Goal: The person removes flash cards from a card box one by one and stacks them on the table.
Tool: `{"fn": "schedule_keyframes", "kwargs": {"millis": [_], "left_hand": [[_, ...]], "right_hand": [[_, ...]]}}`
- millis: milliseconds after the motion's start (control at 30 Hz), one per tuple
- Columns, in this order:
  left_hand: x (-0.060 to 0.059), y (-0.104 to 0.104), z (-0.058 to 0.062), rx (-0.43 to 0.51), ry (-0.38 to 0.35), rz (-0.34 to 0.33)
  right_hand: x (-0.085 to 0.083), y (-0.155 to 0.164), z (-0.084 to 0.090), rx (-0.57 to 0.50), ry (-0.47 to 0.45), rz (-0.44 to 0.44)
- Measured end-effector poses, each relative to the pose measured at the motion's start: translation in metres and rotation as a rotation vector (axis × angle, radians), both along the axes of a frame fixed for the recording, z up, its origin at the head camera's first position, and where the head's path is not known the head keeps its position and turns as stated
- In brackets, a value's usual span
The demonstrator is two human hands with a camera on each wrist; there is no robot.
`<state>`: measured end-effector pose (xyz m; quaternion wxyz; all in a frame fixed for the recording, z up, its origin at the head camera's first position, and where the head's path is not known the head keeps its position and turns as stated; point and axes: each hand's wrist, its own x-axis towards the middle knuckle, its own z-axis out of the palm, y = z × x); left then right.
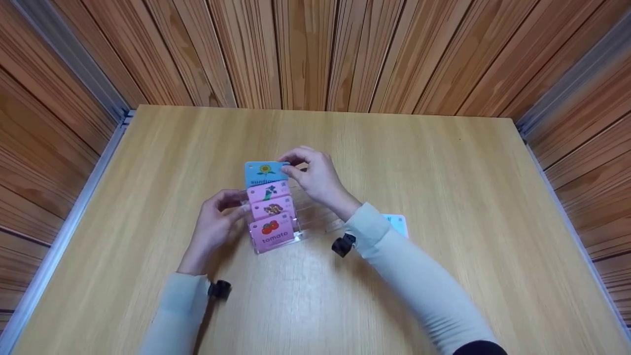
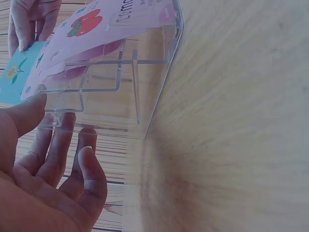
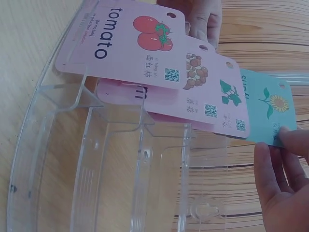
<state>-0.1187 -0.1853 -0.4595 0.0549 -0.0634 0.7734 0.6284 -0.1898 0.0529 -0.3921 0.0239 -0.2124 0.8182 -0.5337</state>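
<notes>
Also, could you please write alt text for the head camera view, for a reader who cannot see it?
A person's right hand pinches a blue sunflower card at the back of a clear tiered card stand on a wooden table, while the left hand touches the stand's side. Three pink cards fill the front tiers, the nearest reading tomato.

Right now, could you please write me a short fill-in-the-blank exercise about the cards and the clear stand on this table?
1. The right hand pinches the blue card that shows a ____.
2. The front pink card reads ____.
3. The clear stand holds ____ pink cards.
4. The left hand touches the stand's ____ side.

Missing words: sunflower; tomato; three; left
</notes>
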Motion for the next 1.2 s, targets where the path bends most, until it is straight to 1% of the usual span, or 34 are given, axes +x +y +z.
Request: {"fn": "schedule_keyframes", "kwargs": {"millis": [300, 500, 600, 700, 867, 1033, 1200], "left_hand": [[0.001, -0.002, 0.001, 0.005, -0.018, 0.017], [-0.001, -0.001, -0.001, -0.02, 0.025, 0.042], [-0.003, -0.001, -0.002, -0.014, 0.05, 0.049], [-0.001, -0.002, -0.002, -0.014, 0.053, 0.045], [0.002, -0.004, -0.002, 0.005, 0.035, 0.022], [0.002, -0.003, -0.001, 0.029, 0.015, -0.01], [0.0, -0.001, -0.001, 0.024, 0.001, -0.004]], "right_hand": [[0.001, 0.006, 0.009, -0.092, 0.031, -0.027], [-0.001, 0.018, 0.014, -0.135, 0.045, -0.061], [-0.002, 0.026, 0.015, -0.14, 0.055, -0.069], [-0.001, 0.035, 0.016, -0.143, 0.056, -0.079], [-0.001, 0.053, 0.015, -0.133, 0.067, -0.102], [0.0, 0.081, 0.009, -0.105, 0.067, -0.14], [0.003, 0.115, 0.001, -0.096, 0.097, -0.159]]}}
